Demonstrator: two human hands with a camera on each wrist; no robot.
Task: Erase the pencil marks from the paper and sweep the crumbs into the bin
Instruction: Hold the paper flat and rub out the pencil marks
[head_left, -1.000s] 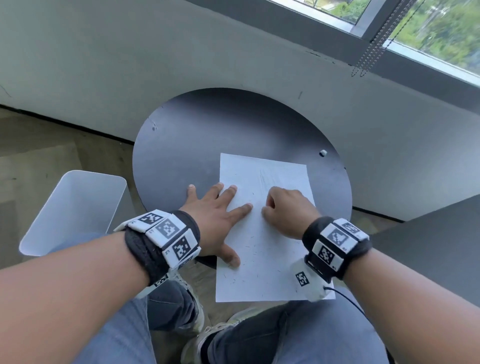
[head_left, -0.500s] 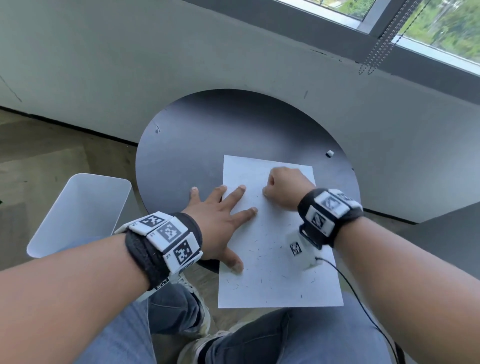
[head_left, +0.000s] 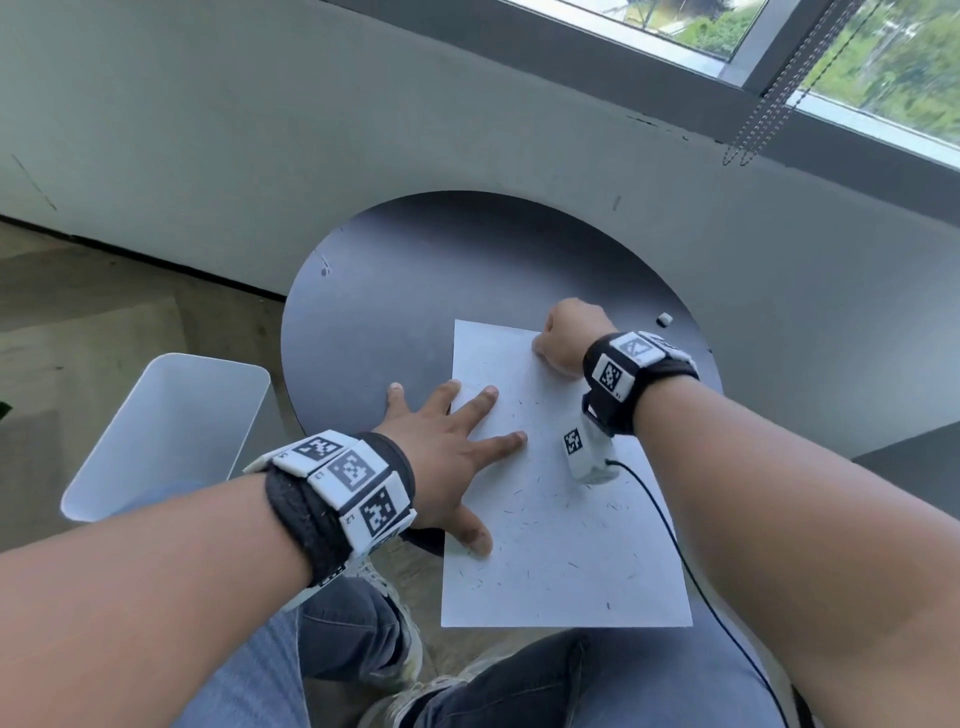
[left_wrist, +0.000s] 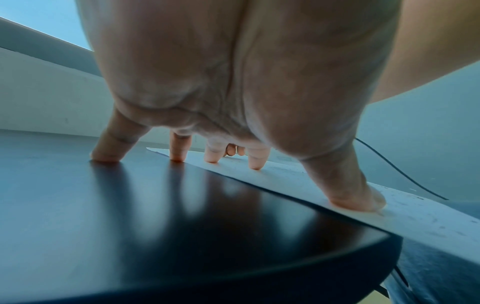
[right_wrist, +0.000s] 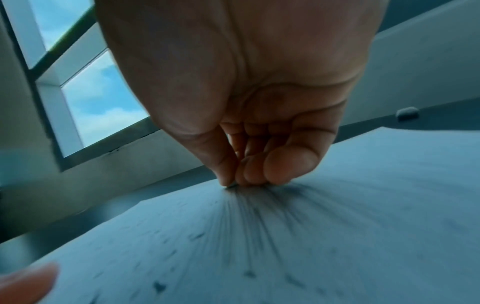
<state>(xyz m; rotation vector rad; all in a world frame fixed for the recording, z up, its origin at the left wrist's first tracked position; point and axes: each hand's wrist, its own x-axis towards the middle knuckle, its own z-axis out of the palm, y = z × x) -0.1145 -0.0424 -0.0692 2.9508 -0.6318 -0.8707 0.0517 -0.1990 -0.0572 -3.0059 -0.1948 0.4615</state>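
Note:
A white sheet of paper (head_left: 566, 545) lies on the round dark table (head_left: 415, 270), its near part hanging over the edge. Dark eraser crumbs (head_left: 519, 512) are scattered over its lower half. My left hand (head_left: 447, 441) is spread flat, with fingertips (left_wrist: 255, 162) and thumb pressing down the sheet's left edge. At the sheet's far edge, my right hand (head_left: 566, 343) is curled. Its fingertips (right_wrist: 249, 176) pinch a small eraser against the paper; only a sliver of the eraser (right_wrist: 231, 186) shows. Streaked pencil marks (right_wrist: 259, 216) run toward me from that spot.
A white plastic bin (head_left: 171, 431) stands on the floor to the left of the table, below its rim. On the table's far right lies a small white piece (head_left: 664, 318). A black cable (head_left: 670, 525) trails from my right wrist. A grey wall and a window are behind.
My right hand has slid away from me up the paper, from the middle to the far edge. The left hand has kept its place on the sheet.

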